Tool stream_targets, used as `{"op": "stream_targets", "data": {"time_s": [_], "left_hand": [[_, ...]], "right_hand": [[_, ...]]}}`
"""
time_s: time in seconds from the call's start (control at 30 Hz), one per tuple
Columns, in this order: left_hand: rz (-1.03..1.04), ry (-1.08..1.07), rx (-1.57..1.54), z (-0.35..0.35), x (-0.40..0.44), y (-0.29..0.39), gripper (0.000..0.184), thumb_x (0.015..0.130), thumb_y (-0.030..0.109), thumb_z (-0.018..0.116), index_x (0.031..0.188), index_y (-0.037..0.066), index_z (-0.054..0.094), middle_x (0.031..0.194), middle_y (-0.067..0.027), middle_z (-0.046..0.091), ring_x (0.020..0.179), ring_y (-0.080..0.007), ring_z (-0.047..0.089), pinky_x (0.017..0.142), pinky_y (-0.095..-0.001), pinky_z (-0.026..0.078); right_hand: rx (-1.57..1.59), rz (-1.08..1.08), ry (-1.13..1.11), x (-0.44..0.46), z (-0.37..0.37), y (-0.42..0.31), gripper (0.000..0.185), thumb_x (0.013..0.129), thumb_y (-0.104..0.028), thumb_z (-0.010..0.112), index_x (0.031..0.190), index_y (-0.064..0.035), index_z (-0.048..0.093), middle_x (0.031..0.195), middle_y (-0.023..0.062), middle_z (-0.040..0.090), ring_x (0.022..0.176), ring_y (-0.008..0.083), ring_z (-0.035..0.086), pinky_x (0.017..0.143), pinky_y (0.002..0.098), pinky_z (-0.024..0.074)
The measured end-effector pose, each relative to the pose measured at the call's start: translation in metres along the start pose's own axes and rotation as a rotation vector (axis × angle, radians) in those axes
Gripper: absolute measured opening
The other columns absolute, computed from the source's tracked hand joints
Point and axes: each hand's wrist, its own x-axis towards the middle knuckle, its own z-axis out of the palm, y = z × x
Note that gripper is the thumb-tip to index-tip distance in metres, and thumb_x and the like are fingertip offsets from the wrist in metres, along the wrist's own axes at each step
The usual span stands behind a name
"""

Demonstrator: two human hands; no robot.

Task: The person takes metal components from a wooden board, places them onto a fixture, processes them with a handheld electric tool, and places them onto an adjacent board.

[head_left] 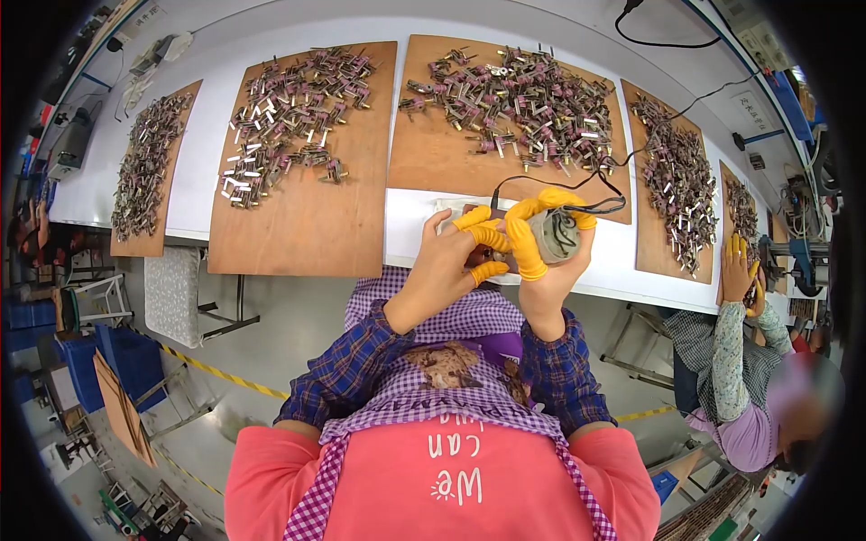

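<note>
Two-handed, angled inward | left hand [448, 261]: fingers curled, hold unclear | right hand [543, 278]: clasped round grey-green bundle [556, 236]

Small parts [541, 113] lie on boards [298, 236] along the table [204, 171].

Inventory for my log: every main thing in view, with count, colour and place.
Table: one, white, across the view
Wooden boards: five, brown, on the table
Heaps of small parts: five, silver, pink and brass, on the boards
Cables: several, black, about the table
Cloth-like bundle: one, grey-green, in the right hand
Dark item: one, reddish, mostly hidden, beside the left hand
Stool: one clearly seen, grey seat, left
Bins: several, blue, floor at left
Nearest co-worker: one, lilac top, right
Apron: one, purple-checked, on the wearer
Left hand: one, yellow finger covers, centre, grip unclear
Right hand: one, yellow finger covers, around the bundle
</note>
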Motion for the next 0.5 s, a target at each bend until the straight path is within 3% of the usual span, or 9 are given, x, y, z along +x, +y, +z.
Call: {"op": "stream_targets", "data": {"time_s": [0.37,0.5], "left_hand": [[0.060,0.041,-0.019,-0.005,0.003,0.006,0.037,0.077,0.026,0.071,0.107,0.006,0.061,0.073,-0.0018,0.062,0.072,-0.0183,0.057,0.105,-0.0430,0.024],[0.008,0.004,-0.042,-0.007,0.004,0.009,0.039,0.078,0.026,0.071,0.109,0.006,0.061,0.075,-0.0021,0.063,0.074,-0.0187,0.058,0.106,-0.0433,0.024]], "right_hand": [[0.157,0.042,0.095,-0.006,0.003,-0.006,0.047,0.075,0.006,0.068,0.115,-0.0030,0.045,0.100,0.0132,0.058,0.082,0.0199,0.061,0.074,0.0282,0.0515],[0.124,0.051,0.084,-0.001,0.004,-0.009,0.051,0.073,-0.001,0.075,0.115,-0.0005,0.047,0.099,0.0095,0.062,0.084,0.0198,0.064,0.075,0.0280,0.0526]]}}
